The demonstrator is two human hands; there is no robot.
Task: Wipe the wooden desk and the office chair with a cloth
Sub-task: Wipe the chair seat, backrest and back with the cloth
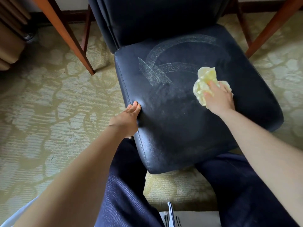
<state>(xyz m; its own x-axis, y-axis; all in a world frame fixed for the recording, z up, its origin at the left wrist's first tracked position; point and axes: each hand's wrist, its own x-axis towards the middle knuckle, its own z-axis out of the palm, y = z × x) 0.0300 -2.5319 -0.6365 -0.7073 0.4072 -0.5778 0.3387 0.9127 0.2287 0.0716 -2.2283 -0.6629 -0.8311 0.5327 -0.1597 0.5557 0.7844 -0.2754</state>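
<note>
The office chair's dark blue leather seat fills the middle of the view, with pale curved wipe streaks across its back half. My right hand presses a crumpled yellow cloth onto the right side of the seat. My left hand grips the seat's left edge, fingers on top. The chair's backrest rises at the top. Two slanted wooden desk legs, the left leg and the right leg, stand on either side of the chair.
A patterned green and cream carpet covers the floor. My legs in dark blue trousers are under and beside the seat's front. A beige curtain hangs at the far left.
</note>
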